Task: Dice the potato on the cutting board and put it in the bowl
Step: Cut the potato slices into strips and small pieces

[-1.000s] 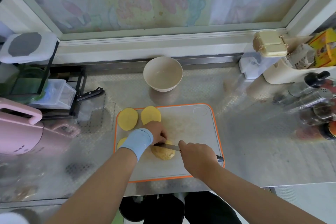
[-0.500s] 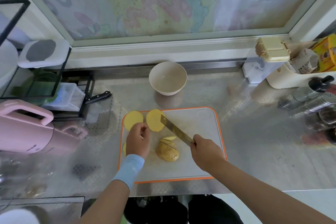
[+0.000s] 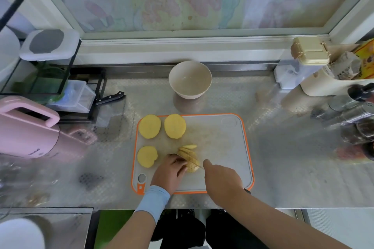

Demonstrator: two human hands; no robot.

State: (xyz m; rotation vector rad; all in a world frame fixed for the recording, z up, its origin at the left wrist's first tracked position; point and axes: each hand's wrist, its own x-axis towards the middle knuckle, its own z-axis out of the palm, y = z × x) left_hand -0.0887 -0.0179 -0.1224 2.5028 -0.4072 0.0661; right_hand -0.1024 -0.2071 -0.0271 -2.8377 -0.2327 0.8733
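Left hand: fingers curled over the potato piece, pinning it to the cutting board, which I read as a firm hold.
Right hand: wrapped round the knife, blade edge-down across the piece.
Slices: three, flat on the board's left side.
Wedges: fanned just beyond the blade.
Bowl: past the board's far edge, standing apart.
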